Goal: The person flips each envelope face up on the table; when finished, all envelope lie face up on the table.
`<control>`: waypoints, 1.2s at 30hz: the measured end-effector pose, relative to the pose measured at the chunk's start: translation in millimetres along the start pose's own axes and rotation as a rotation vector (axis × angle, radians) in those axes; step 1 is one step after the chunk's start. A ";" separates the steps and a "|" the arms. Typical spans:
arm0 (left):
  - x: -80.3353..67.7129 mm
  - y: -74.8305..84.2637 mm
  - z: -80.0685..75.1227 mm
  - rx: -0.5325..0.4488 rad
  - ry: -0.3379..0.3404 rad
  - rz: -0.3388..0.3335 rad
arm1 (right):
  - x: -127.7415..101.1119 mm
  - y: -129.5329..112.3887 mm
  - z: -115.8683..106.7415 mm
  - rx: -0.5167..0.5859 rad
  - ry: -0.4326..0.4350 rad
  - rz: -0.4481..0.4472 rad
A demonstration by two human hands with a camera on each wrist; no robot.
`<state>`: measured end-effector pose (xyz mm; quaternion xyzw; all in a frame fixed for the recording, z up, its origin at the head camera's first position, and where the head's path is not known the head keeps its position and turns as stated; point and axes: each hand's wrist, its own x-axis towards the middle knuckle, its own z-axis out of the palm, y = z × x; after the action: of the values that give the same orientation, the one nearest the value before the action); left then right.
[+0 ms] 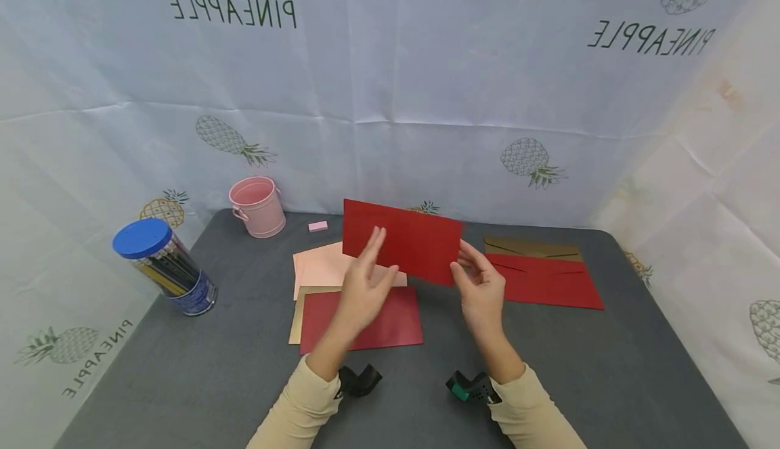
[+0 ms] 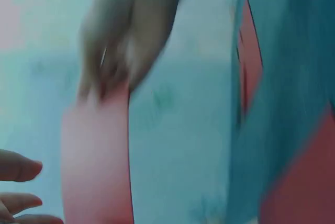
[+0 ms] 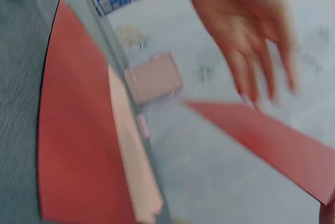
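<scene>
My right hand (image 1: 481, 288) pinches a plain red envelope (image 1: 420, 239) by its right end, holding it raised and slightly tilted above the table. The left hand (image 1: 363, 290) is in front of the envelope's left part, its fingers straight and spread. In the right wrist view, those left fingertips are close to the envelope's edge (image 3: 272, 137). Beneath the left forearm lies a dark red envelope (image 1: 390, 320), overlapping a tan one (image 1: 296, 324) and pale pink ones (image 1: 317, 266). To the right, a red envelope with a visible flap (image 1: 548, 283) partly covers a brown one (image 1: 530, 246).
A pink bucket (image 1: 262, 212) stands at the back left, near a small pink block (image 1: 317, 226). At the left edge is a clear jar of pencils (image 1: 177, 266) with a blue lid. Pineapple-print cloth (image 1: 390, 83) hangs behind the grey table (image 1: 244, 381).
</scene>
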<state>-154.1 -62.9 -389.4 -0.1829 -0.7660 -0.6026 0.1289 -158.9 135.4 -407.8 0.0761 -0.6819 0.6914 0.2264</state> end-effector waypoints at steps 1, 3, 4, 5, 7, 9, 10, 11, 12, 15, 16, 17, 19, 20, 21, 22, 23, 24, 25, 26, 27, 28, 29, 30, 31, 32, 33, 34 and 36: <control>-3.5 7.3 5.5 -0.025 -0.030 0.032 | -1.6 -4.8 4.1 -0.018 -0.014 -0.068; -10.4 20.1 13.4 -0.050 -0.080 0.091 | -4.4 -12.5 12.2 -0.049 -0.053 -0.204; -13.4 25.2 16.2 -0.064 -0.098 0.112 | -5.9 -16.1 16.0 -0.057 -0.078 -0.266; -15.9 29.2 18.3 -0.076 -0.105 0.132 | -7.5 -19.4 19.5 -0.062 -0.105 -0.319; -19.5 35.2 20.9 -0.096 -0.094 0.172 | -9.6 -25.0 25.3 -0.090 -0.165 -0.408; -21.1 37.8 22.0 -0.134 -0.070 0.202 | -10.7 -28.6 29.2 -0.115 -0.228 -0.471; -21.2 38.2 22.3 -0.160 -0.054 0.216 | -10.8 -29.5 30.4 -0.128 -0.260 -0.500; -20.9 38.1 22.5 -0.188 -0.032 0.230 | -10.8 -29.9 31.1 -0.139 -0.292 -0.523; -20.5 38.0 22.4 -0.208 -0.007 0.239 | -10.3 -29.6 31.3 -0.150 -0.323 -0.550; -18.2 35.7 20.9 -0.246 0.059 0.230 | -7.8 -26.8 29.6 -0.164 -0.404 -0.588; -17.2 34.7 19.9 -0.249 0.076 0.216 | -6.5 -25.1 28.3 -0.164 -0.428 -0.591; -16.1 33.4 18.7 -0.248 0.087 0.200 | -5.4 -23.5 26.7 -0.166 -0.448 -0.588; -13.5 30.2 16.0 -0.247 0.088 0.152 | -2.9 -20.2 22.5 -0.176 -0.469 -0.573; -12.1 28.2 14.6 -0.250 0.084 0.126 | -1.7 -19.0 19.7 -0.182 -0.474 -0.564; -10.8 26.3 13.2 -0.255 0.077 0.098 | -1.2 -22.3 16.9 -0.188 -0.471 -0.547; -9.5 24.3 11.8 -0.268 0.070 0.071 | -0.6 -26.0 13.9 -0.191 -0.460 -0.527; -8.1 22.2 10.4 -0.281 0.067 0.046 | 0.0 -29.0 10.3 -0.192 -0.441 -0.510; -6.8 20.3 9.0 -0.294 0.065 0.022 | 1.0 -32.0 6.3 -0.196 -0.415 -0.494; -5.5 18.6 7.5 -0.307 0.065 -0.001 | 2.2 -34.2 1.5 -0.199 -0.385 -0.475; -4.3 16.9 5.9 -0.321 0.065 -0.021 | 3.4 -36.4 -3.8 -0.203 -0.353 -0.452; -3.2 15.2 4.3 -0.331 0.065 -0.038 | 5.0 -37.5 -9.1 -0.207 -0.317 -0.432; -1.9 13.4 2.7 -0.344 0.068 -0.055 | 7.3 -33.9 -15.3 -0.213 -0.281 -0.413; -0.6 11.4 1.1 -0.354 0.070 -0.071 | 9.9 -29.9 -21.6 -0.223 -0.250 -0.392; 0.7 9.3 -0.5 -0.370 0.071 -0.091 | 12.6 -26.1 -27.7 -0.235 -0.220 -0.372; 1.9 6.9 -1.9 -0.385 0.070 -0.108 | 15.2 -22.0 -33.7 -0.246 -0.192 -0.345; 3.1 4.4 -3.3 -0.402 0.069 -0.126 | 17.8 -18.3 -39.2 -0.261 -0.168 -0.319; 4.3 1.8 -4.5 -0.421 0.069 -0.143 | 20.2 -14.8 -44.3 -0.267 -0.149 -0.290; 5.6 -1.1 -5.5 -0.439 0.070 -0.160 | 22.3 -11.4 -49.0 -0.266 -0.137 -0.253; 7.5 -7.5 -7.1 -0.468 0.072 -0.190 | 25.8 -5.0 -56.8 -0.258 -0.128 -0.179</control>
<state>-164.3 -70.4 -391.1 -0.1136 -0.6145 -0.7789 0.0530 -168.1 196.2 -396.0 0.1506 -0.7685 0.5690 0.2510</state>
